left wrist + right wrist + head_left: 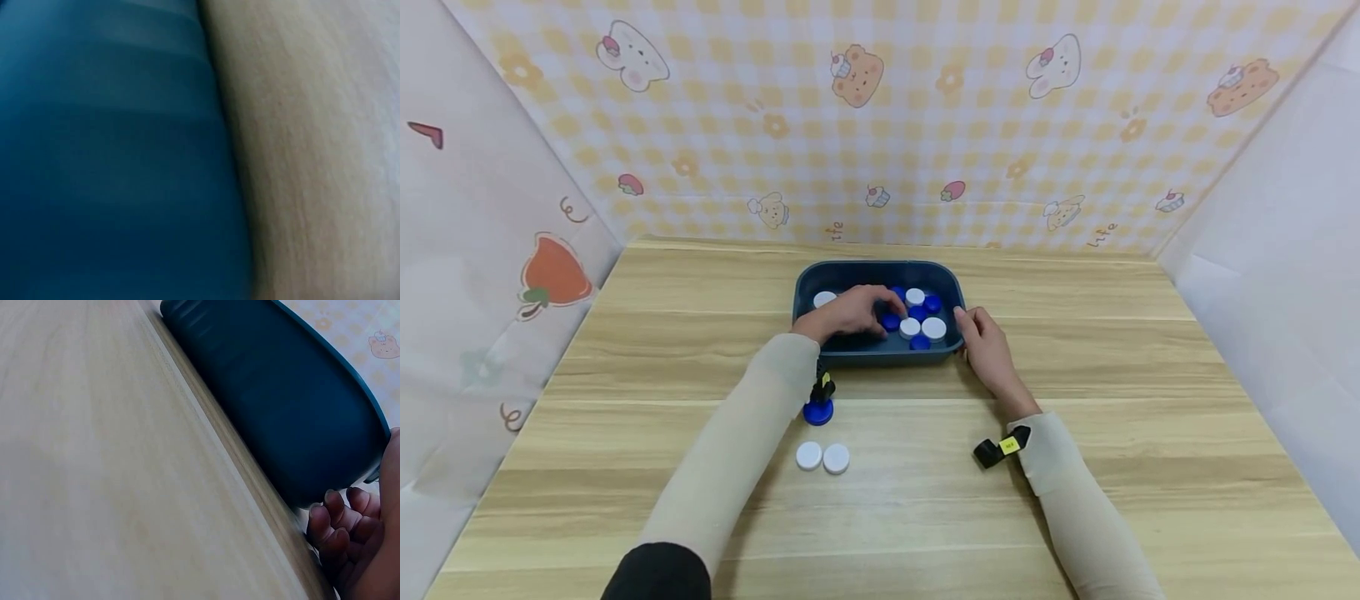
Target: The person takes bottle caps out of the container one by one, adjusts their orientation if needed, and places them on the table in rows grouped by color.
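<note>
Tray, long axis sideways, apparently level

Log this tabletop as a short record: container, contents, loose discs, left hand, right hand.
Container: dark blue tray on a wooden table
Contents: white discs and blue discs
Loose discs: two white ones and a single blue one, nearer the person
Left hand: inside the tray; any grip unclear
Right hand: grips the tray's right end
</note>
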A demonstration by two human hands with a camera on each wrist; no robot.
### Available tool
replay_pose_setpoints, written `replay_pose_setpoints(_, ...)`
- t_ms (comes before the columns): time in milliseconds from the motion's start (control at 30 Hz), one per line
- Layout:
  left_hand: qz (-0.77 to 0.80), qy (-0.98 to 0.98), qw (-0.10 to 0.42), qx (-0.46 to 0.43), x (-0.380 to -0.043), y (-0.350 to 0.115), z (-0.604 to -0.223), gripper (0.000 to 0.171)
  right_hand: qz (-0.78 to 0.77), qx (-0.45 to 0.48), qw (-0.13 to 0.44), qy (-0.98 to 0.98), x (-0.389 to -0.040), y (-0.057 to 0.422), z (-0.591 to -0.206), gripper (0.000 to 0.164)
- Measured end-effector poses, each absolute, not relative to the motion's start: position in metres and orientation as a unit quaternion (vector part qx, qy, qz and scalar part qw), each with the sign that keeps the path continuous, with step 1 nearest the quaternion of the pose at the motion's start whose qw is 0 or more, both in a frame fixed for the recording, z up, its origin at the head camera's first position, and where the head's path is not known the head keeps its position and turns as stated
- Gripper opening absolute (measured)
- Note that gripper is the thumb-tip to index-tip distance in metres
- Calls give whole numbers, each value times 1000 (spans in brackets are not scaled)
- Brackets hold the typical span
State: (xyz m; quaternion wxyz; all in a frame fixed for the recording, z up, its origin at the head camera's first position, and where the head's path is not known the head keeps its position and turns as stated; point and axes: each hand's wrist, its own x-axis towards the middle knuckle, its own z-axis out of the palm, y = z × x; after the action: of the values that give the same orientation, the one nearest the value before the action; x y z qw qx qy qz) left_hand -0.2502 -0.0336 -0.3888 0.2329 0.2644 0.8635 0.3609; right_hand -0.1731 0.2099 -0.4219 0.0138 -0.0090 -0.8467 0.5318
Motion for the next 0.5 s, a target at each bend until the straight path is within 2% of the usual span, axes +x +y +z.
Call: replay_pose_setpoints(500,341,872,214,277,-248,-30,-390,33,531,-12,11,-847,-173,210,-422,53)
